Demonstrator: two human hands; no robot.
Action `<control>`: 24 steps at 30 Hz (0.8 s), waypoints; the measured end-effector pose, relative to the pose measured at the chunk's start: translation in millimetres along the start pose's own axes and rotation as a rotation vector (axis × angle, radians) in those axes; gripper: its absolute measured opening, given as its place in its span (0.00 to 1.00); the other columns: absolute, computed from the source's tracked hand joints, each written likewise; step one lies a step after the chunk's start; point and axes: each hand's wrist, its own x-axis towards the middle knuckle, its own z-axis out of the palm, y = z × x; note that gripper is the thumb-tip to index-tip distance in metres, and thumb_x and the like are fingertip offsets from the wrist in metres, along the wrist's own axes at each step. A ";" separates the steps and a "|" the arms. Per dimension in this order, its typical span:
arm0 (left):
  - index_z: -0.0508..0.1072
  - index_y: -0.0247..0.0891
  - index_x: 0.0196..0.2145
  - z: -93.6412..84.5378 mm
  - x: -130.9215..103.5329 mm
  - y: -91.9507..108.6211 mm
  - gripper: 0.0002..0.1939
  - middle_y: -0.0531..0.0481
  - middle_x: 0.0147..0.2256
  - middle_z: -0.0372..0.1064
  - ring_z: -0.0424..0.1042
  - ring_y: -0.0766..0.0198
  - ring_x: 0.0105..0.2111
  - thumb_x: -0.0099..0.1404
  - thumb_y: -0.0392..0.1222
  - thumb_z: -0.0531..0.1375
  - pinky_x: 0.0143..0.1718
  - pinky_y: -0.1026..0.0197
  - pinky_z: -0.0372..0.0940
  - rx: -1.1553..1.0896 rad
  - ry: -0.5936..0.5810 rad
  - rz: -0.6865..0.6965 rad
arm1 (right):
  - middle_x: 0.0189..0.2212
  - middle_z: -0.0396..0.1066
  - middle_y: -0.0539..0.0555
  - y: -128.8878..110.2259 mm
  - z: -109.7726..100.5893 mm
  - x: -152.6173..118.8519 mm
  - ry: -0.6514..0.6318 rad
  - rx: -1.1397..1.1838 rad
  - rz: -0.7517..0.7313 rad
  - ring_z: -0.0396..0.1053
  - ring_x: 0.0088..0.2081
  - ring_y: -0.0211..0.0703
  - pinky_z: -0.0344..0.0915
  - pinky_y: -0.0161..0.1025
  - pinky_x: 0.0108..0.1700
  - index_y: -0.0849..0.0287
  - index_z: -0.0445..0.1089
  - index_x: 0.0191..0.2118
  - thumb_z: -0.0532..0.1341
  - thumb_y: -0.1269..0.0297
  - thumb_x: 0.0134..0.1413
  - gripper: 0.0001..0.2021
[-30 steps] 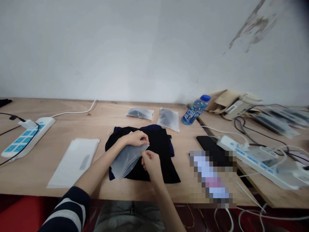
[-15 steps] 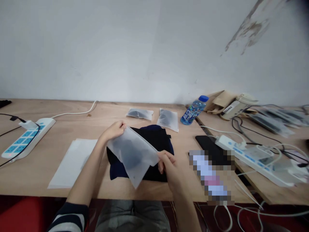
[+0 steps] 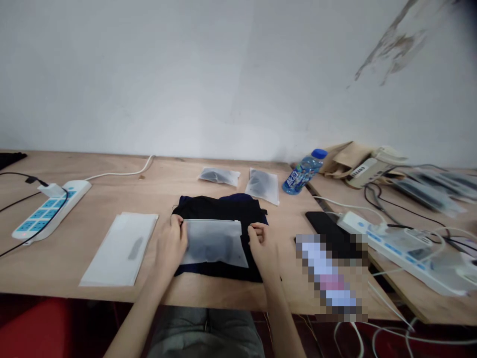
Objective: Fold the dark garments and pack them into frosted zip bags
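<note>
A frosted zip bag [image 3: 216, 243] with something dark inside lies flat over dark folded cloth [image 3: 219, 206] on the wooden table. My left hand [image 3: 173, 243] pinches the bag's upper left corner. Just right of the bag's upper right corner is my right hand [image 3: 263, 243], its fingers curled; whether they hold anything is too small to tell. Two more filled frosted bags, one on the left [image 3: 219, 176] and one on the right [image 3: 263, 185], lie behind the cloth. A stack of flat frosted bags [image 3: 121, 248] rests to the left.
A blue-capped bottle [image 3: 303, 173] stands behind on the right. Power strips lie at left [image 3: 52, 211] and right [image 3: 402, 251], with cables. Near the right strip are a black phone-like object [image 3: 328, 231], a blurred-out item [image 3: 330, 278] and a paper cup [image 3: 367, 171].
The bag has gone from hanging tilted between my hands to lying level on the cloth. My left hand has moved down and left, and my right hand has come off the bag's corner.
</note>
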 end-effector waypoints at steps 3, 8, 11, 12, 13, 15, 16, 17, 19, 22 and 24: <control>0.66 0.34 0.52 11.7 -21.7 13.0 0.17 0.38 0.53 0.68 0.67 0.53 0.55 0.71 0.40 0.46 0.54 0.50 0.63 0.022 0.034 0.310 | 0.42 0.75 0.61 -6.7 13.9 -22.2 -0.089 -0.144 -0.263 0.74 0.41 0.49 0.71 0.45 0.41 0.59 0.69 0.48 0.54 0.57 0.60 0.16; 0.51 0.32 0.66 50.9 -47.6 19.2 0.27 0.40 0.65 0.54 0.51 0.54 0.66 0.71 0.36 0.44 0.64 0.47 0.53 0.140 -0.042 0.514 | 0.59 0.66 0.59 -0.3 38.6 -52.4 -0.362 -0.434 -0.585 0.59 0.62 0.53 0.55 0.58 0.63 0.59 0.64 0.60 0.46 0.67 0.65 0.22; 0.50 0.31 0.67 64.8 -55.1 14.7 0.28 0.40 0.66 0.50 0.49 0.53 0.66 0.70 0.37 0.45 0.64 0.46 0.51 0.192 -0.032 0.476 | 0.62 0.61 0.56 11.3 41.8 -56.5 -0.373 -0.547 -0.615 0.54 0.65 0.52 0.55 0.57 0.63 0.59 0.60 0.64 0.45 0.69 0.65 0.24; 0.50 0.32 0.67 67.0 -56.2 13.3 0.28 0.40 0.66 0.49 0.49 0.52 0.66 0.70 0.37 0.45 0.64 0.46 0.51 0.203 -0.028 0.467 | 0.63 0.60 0.55 14.2 41.6 -56.4 -0.370 -0.568 -0.617 0.53 0.66 0.51 0.56 0.56 0.63 0.59 0.59 0.64 0.46 0.69 0.65 0.24; 0.50 0.32 0.67 68.3 -56.8 12.4 0.29 0.41 0.66 0.48 0.49 0.51 0.66 0.70 0.38 0.46 0.64 0.45 0.51 0.213 -0.025 0.457 | 0.63 0.59 0.55 16.2 41.3 -56.1 -0.368 -0.584 -0.619 0.52 0.66 0.52 0.56 0.55 0.63 0.59 0.59 0.64 0.46 0.69 0.65 0.24; 0.52 0.32 0.67 69.5 -56.9 12.0 0.28 0.41 0.66 0.49 0.50 0.50 0.66 0.70 0.39 0.46 0.64 0.44 0.52 0.232 -0.016 0.436 | 0.63 0.59 0.54 17.7 41.7 -55.4 -0.364 -0.606 -0.615 0.52 0.66 0.53 0.57 0.56 0.63 0.59 0.59 0.64 0.46 0.69 0.65 0.24; 0.52 0.32 0.66 69.9 -56.6 12.4 0.28 0.40 0.66 0.50 0.50 0.50 0.66 0.70 0.39 0.46 0.64 0.44 0.52 0.240 -0.009 0.423 | 0.63 0.59 0.54 17.4 42.5 -55.2 -0.362 -0.612 -0.612 0.53 0.66 0.53 0.57 0.56 0.63 0.59 0.60 0.64 0.46 0.69 0.65 0.24; 0.53 0.32 0.66 70.3 -56.4 13.0 0.28 0.40 0.66 0.50 0.50 0.49 0.66 0.70 0.39 0.46 0.64 0.43 0.51 0.246 -0.002 0.410 | 0.63 0.60 0.55 16.7 43.5 -55.0 -0.360 -0.614 -0.609 0.53 0.66 0.54 0.57 0.57 0.62 0.59 0.61 0.63 0.46 0.69 0.64 0.24; 0.54 0.32 0.66 71.0 -56.2 14.4 0.27 0.40 0.65 0.51 0.51 0.49 0.66 0.70 0.39 0.46 0.64 0.43 0.51 0.246 0.009 0.396 | 0.62 0.61 0.56 15.0 45.3 -54.6 -0.358 -0.605 -0.614 0.55 0.65 0.54 0.58 0.57 0.62 0.58 0.62 0.62 0.46 0.69 0.64 0.24; 0.54 0.33 0.66 70.7 -56.9 14.6 0.27 0.41 0.65 0.52 0.51 0.49 0.66 0.70 0.39 0.47 0.64 0.43 0.51 0.204 0.013 0.401 | 0.61 0.62 0.61 13.3 43.2 -52.1 -0.276 -0.560 -0.608 0.58 0.63 0.55 0.60 0.55 0.60 0.60 0.66 0.59 0.48 0.65 0.64 0.21; 0.54 0.33 0.66 68.3 -57.4 12.2 0.27 0.40 0.65 0.52 0.50 0.49 0.66 0.70 0.39 0.47 0.64 0.43 0.52 0.151 0.018 0.400 | 0.56 0.67 0.66 12.9 36.4 -47.6 -0.123 -0.541 -0.522 0.64 0.57 0.57 0.63 0.54 0.55 0.64 0.68 0.55 0.49 0.60 0.64 0.21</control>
